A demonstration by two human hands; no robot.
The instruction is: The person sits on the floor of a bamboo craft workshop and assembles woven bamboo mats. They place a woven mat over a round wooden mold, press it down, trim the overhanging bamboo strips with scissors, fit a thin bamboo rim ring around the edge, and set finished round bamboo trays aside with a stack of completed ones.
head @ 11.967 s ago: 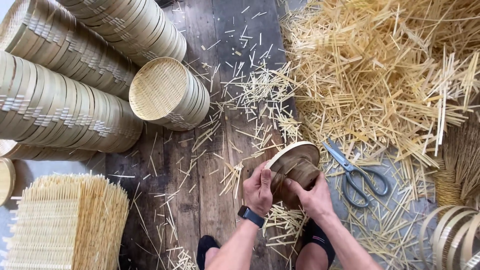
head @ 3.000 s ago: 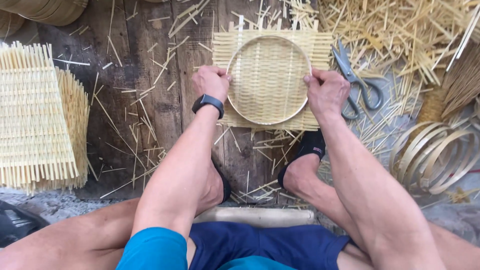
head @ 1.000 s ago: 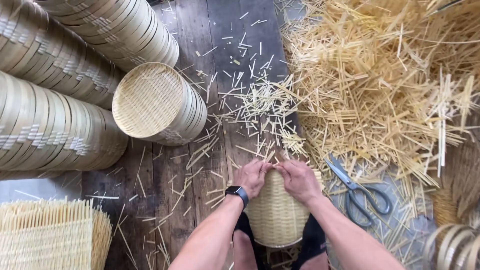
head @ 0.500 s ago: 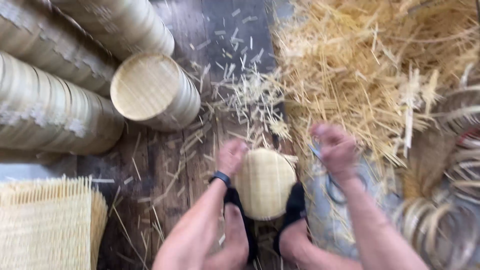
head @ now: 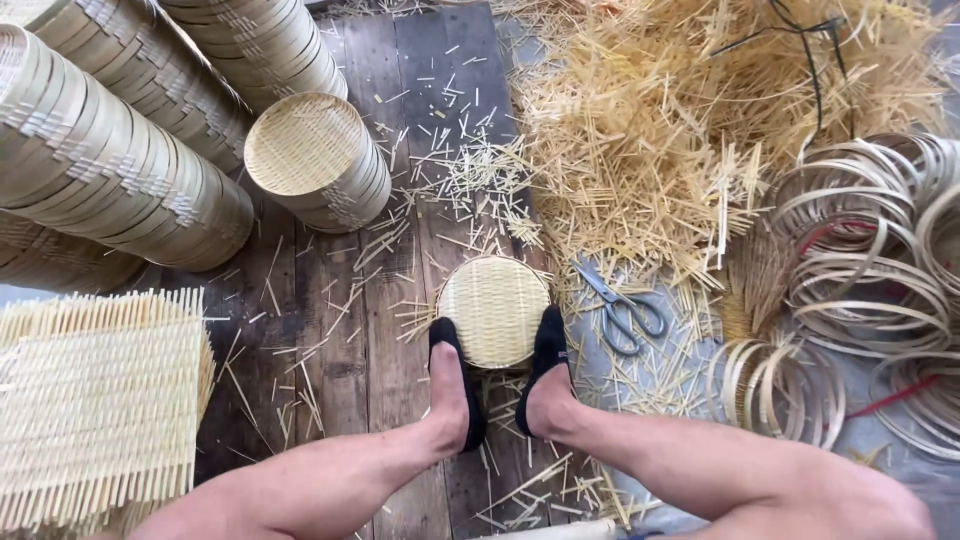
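Neither hand appears in the head view, so their state cannot be told; only the person's bare legs reach in from the near edge. The thing nearest to where the hands would work is a round woven bamboo tray (head: 494, 311), pale yellow, lying flat on the dark wooden plank floor (head: 370, 330) at the centre of the scene. It is held between two feet in black low socks: the left foot (head: 452, 385) presses against its near-left rim, the right foot (head: 545, 372) against its near-right rim, both touching it.

Just to the right of the tray lies a pair of grey metal scissors (head: 622, 311), blades pointing far-left, on a grey sheet scattered with short bamboo offcuts. Beyond the scissors, filling the far right, spreads a big loose heap of pale bamboo slivers (head: 660, 130). Further right, thin bent bamboo hoops (head: 860, 260) lie in overlapping bundles, some near the right leg.

To the far left of the tray, a short stack of round bamboo steamer baskets (head: 315, 160) lies on its side, its woven face turned towards the camera. Longer rolls of stacked bamboo baskets (head: 110, 170) lie behind and left of it. At the near left sits a pile of square woven bamboo mats (head: 95, 400) with fringed edges.
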